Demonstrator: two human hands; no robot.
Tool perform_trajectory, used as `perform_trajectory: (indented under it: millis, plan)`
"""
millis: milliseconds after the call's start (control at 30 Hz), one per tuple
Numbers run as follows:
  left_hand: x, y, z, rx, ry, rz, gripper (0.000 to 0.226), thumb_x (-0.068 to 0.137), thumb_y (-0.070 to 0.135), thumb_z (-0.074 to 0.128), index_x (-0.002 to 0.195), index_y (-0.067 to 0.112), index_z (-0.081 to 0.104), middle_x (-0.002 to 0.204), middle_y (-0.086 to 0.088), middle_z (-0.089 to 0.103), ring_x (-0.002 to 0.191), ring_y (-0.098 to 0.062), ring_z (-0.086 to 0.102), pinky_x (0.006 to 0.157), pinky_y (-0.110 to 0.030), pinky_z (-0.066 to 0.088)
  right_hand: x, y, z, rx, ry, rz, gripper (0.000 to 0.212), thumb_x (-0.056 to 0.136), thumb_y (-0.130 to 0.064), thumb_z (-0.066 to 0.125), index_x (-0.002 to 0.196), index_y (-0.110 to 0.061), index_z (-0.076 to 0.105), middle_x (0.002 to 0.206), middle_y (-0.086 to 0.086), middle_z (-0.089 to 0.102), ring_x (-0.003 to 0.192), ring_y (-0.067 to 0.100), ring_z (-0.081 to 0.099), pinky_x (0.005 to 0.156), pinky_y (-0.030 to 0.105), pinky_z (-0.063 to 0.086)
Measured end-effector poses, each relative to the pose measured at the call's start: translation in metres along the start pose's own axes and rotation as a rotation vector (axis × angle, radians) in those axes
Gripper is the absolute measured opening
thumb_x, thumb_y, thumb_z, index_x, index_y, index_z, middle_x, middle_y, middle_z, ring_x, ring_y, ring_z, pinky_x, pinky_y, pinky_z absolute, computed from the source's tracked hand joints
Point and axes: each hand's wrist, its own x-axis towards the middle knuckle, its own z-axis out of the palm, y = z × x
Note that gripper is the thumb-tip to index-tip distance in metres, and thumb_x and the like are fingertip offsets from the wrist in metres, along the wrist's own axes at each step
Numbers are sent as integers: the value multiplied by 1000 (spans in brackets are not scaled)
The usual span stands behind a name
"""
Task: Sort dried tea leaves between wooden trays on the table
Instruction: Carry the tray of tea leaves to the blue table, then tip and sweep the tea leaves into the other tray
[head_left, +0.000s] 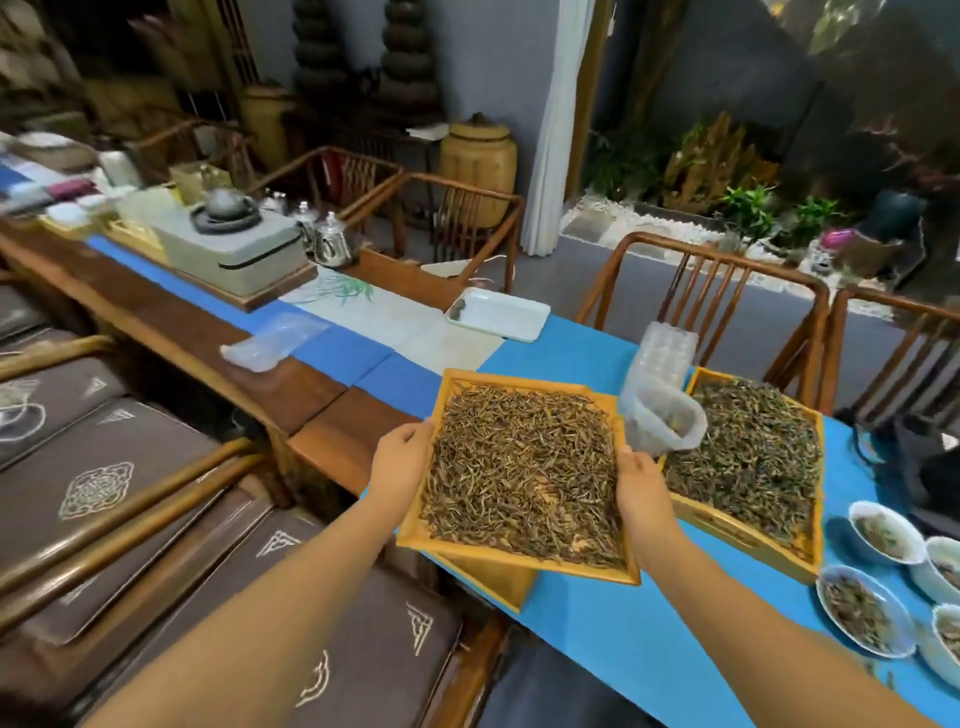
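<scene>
Wooden chairs (717, 291), white curtain (558, 124), grey wall (498, 62).

We extend both bare forearms forward and upward into the view. Our left hand (400, 462) is closed on the left edge of a tray (524, 558), thumb on top. Our right hand (641, 493) is closed on its right edge, thumb along the rim.

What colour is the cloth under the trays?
Bright blue cloth, clearest in the head view.
</scene>
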Motion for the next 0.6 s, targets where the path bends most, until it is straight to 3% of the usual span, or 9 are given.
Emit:
perform_trajectory:
  millis: [67,133,200,300,333,433,500,600]
  plan:
    - [9,-11,-1,7,12,-26,27,97,34,45,92,18,67,75,9,55,67,-6,49,61,-23,38,14,7,14,3,-13,22,39,99,-37,28,93,-3,46,69,9,40,64,22,42,54,33,26]
    - [15,-24,-1,9,39,-66,33,97,34,44,106,14,68,75,6,57,67,-9,50,61,-25,38,27,14,27,3,-27,36,36,99,-36,30,90,-5,46,70,7,39,66,20,41,54,31,27]
    - [19,-37,0,8,66,-91,33,97,35,43,110,15,66,74,4,55,65,-10,47,57,-22,34,37,20,39,-13,-63,24,39,99,-35,32,93,0,49,77,17,45,74,26,46,57,34,32]
    - [20,-56,1,32,128,-123,27,96,35,44,98,20,66,77,7,58,67,-7,49,59,-20,35,50,32,54,-18,-100,3,43,99,-34,34,107,3,53,105,33,54,98,41,53,83,44,43]
    - [19,-63,2,28,146,-142,23,95,34,44,90,23,64,74,9,56,66,-7,48,59,-21,34,53,37,58,-14,-117,2,42,99,-35,34,108,2,53,108,33,55,100,41,54,83,43,44]
    - [20,-86,8,-14,174,-197,25,94,31,47,74,20,56,76,-1,54,73,-15,46,59,-25,34,66,55,70,-46,-165,2,39,98,-36,34,98,-2,54,94,35,52,85,42,54,57,33,34]
    - [20,-98,10,-66,179,-239,26,93,31,48,77,16,61,81,-5,60,77,-17,52,64,-29,40,74,66,76,-47,-180,4,35,98,-36,34,89,-7,52,92,35,49,75,34,50,55,32,30]
    - [20,-115,14,-143,160,-327,30,92,34,50,74,17,67,71,2,69,69,-13,63,61,-26,48,84,82,85,-39,-199,-15,31,98,-35,35,90,-11,52,95,32,54,67,18,46,58,30,33]
